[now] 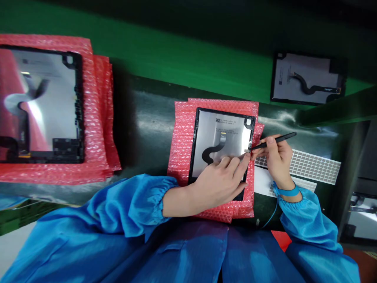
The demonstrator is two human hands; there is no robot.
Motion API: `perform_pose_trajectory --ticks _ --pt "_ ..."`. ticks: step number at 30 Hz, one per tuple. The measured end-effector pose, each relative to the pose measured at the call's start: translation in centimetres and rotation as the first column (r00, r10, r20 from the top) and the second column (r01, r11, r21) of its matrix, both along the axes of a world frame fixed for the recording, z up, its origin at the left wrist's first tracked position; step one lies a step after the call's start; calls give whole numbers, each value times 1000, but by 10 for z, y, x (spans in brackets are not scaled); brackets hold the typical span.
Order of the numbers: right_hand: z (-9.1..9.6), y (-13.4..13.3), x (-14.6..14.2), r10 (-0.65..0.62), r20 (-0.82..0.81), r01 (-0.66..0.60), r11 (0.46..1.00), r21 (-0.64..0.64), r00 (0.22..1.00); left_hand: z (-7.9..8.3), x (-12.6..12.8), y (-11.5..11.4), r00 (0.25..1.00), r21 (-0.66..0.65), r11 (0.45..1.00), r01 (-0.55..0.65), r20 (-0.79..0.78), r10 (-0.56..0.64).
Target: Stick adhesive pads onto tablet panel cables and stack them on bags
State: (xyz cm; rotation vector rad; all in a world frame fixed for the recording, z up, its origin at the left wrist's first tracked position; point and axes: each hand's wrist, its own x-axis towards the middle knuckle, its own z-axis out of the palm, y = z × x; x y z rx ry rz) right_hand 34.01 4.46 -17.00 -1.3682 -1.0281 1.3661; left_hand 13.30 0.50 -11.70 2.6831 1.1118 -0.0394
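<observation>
A tablet screen panel [218, 137] lies back side up on a stack of pink bubble wrap [182, 137] in front of me, with a black flex cable [212, 151] curling across it. My left hand [219, 181] rests flat on the panel's lower right part, fingers stretched toward its right edge. My right hand [277, 159] is closed on black tweezers [272, 142], whose tip touches the panel's right edge near my left fingertips. A blue wrist strap [285, 191] circles my right wrist.
A sheet of small white stickers [312, 167] lies right of the panel. Another panel [41, 104] sits on pink bubble wrap [100, 118] at left. A third panel [308, 78] lies on the green belt [176, 59] at the back right.
</observation>
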Motion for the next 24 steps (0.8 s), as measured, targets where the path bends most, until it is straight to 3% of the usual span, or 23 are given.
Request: perform_pose_trajectory --ticks 20,24 --pt "1 1 -5 -3 40 3 1000 10 999 0 0 6 1000 -62 998 -11 20 13" --pt "10 4 0 -79 49 76 995 61 996 1 -1 8 1000 -91 996 -11 20 13"
